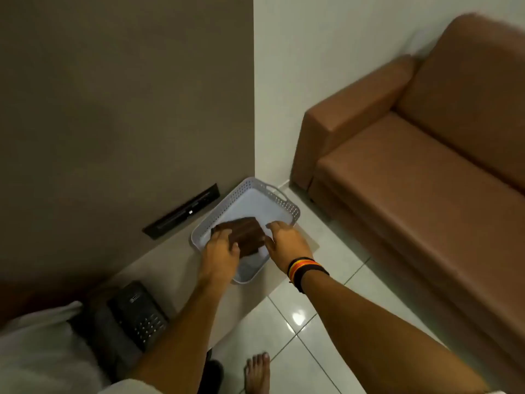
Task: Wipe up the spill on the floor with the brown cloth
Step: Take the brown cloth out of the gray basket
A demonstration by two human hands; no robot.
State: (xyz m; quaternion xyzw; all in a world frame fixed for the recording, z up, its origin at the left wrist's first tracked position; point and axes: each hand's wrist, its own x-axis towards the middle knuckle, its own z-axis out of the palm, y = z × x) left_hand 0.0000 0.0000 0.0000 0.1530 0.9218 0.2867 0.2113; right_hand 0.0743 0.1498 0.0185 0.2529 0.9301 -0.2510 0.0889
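A folded brown cloth (pixel 246 235) lies inside a light grey perforated basket (pixel 287 207) that sits on a beige ledge. My left hand (pixel 220 248) rests on the cloth's left side, fingers curled over its edge. On the cloth's right edge sits my right hand (pixel 285 241), its fingers touching the cloth and its wrist ringed with coloured bands. Both hands are inside the basket. No spill is visible on the glossy white tiled floor (pixel 298 331).
A brown sofa (pixel 412 172) stands to the right against the white wall. A black desk phone (pixel 136 314) lies on the ledge at lower left. A dark wall panel (pixel 181 211) is behind the basket. My bare foot (pixel 257 371) is on the tiles.
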